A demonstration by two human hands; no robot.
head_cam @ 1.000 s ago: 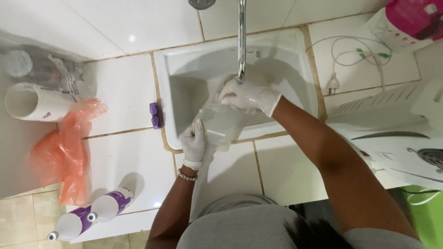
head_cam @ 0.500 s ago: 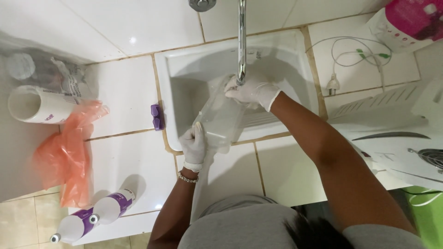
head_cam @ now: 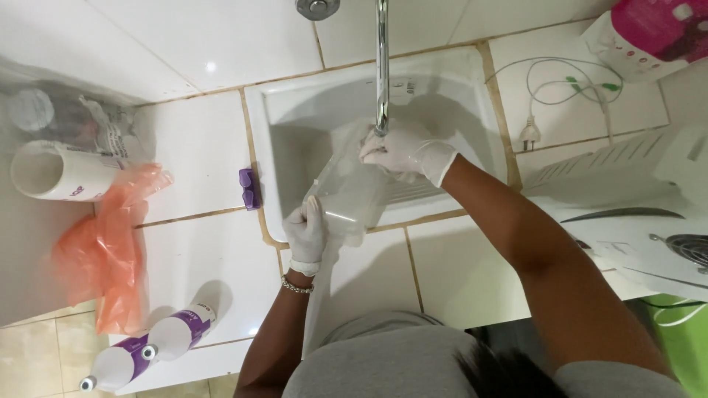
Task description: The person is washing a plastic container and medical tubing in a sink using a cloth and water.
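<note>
Since a second ago, hardly anything has moved: both gloved hands stay on the clear plastic container [head_cam: 352,203] and it has only shifted a little under the tap. It sits in the white sink [head_cam: 472,96], over the front edge, tilted. Its long side runs from near the person's body, low and left, up toward the metal tap [head_cam: 381,66], high and right.

The left hand [head_cam: 306,230] wraps around the near, lower end at the sink's front rim. The right hand [head_cam: 402,152] presses down on the far, upper end, just below the tap's spout, with fingers curled over it. So the container lies between the two hands, one at each end.

On the white tiles to the left lie an orange plastic bag [head_cam: 103,243], two purple and white bottles [head_cam: 151,346] and a small purple clip [head_cam: 249,188].
</note>
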